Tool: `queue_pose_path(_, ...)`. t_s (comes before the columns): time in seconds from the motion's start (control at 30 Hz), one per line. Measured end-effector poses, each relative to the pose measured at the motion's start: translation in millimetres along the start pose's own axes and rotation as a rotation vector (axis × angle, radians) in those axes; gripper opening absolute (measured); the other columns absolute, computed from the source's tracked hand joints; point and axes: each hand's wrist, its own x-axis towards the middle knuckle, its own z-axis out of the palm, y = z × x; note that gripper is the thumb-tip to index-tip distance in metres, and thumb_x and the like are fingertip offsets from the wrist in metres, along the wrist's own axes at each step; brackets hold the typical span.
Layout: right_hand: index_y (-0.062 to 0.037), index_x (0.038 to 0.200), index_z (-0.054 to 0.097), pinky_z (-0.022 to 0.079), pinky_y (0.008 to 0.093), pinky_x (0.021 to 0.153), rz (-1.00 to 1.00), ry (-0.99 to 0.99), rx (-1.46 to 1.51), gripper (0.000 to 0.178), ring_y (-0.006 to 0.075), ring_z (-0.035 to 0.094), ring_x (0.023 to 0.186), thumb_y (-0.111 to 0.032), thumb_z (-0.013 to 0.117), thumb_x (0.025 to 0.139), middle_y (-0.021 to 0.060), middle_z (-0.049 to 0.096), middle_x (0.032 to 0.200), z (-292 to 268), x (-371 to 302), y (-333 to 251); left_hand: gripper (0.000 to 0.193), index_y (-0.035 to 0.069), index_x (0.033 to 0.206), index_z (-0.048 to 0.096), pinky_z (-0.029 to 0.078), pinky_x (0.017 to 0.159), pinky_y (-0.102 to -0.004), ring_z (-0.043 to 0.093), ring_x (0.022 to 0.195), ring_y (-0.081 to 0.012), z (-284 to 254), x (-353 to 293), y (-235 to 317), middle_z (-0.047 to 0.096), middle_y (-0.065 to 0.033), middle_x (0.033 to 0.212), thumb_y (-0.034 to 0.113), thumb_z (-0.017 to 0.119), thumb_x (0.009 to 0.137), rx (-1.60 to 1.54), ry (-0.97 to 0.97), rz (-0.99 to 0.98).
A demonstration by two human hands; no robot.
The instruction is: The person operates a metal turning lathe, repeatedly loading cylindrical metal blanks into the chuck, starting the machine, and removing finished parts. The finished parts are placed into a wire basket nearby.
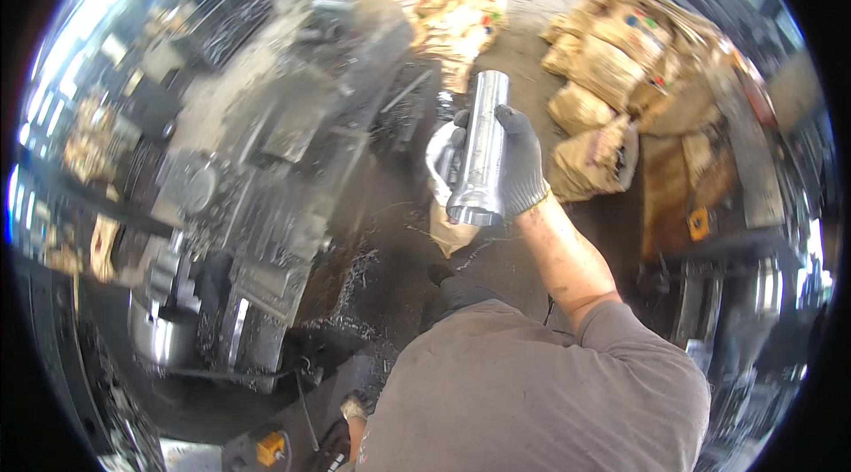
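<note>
A shiny metal cylinder (483,140), with a wider collar at its near end, is held up in front of me. My right hand (525,162), in a dark grey knit glove, is wrapped round it from the right. Dark fingertips show on the cylinder's left side. A white curved thing, perhaps part of a bag (439,157), appears just behind the cylinder. Low on the left, my left hand (357,405) wears a soiled light glove. It is beside the lathe, near a thin metal rod (307,410). Its fingers are too small and blurred to read.
The lathe (284,233) fills the left side, with a bright chuck (168,330) and scattered metal shavings (355,281). Stuffed tan sacks (603,73) are piled at the far right. A yellow box (270,448) sits at the lower left. More machinery (753,295) stands at the right.
</note>
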Motion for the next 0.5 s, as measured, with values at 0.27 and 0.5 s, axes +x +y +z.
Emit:
queue_pose_path(0.27, 0.0028, 0.122, 0.068, 0.059, 0.0278, 0.061, 0.137, 0.025, -0.293, 0.043, 0.0173, 0.071, 0.072, -0.035, 0.069, 0.100, 0.0207, 0.078, 0.107, -1, 153, 107, 0.036, 0.001, 0.125, 0.067, 0.065, 0.074, -0.0413, 0.078, 0.087, -0.0354, -14, -56, -71, 0.077, -0.0222, 0.105, 0.030, 0.053, 0.109, 0.142, 0.775, -0.013)
queue_pose_path(0.5, -0.0039, 0.118, 0.073, 0.061, 0.0321, 0.078, 0.188, -0.555, -1.098, 0.032, 0.0169, 0.077, 0.091, -0.019, 0.083, 0.091, 0.0082, 0.080, 0.102, 24, 190, 191, 0.071, -0.003, 0.147, 0.058, 0.058, 0.105, -0.0548, 0.067, 0.124, -0.0514, -74, -116, -4, 0.064, -0.0330, 0.143, 0.056, 0.037, 0.115, -0.089, 1.559, -0.384)
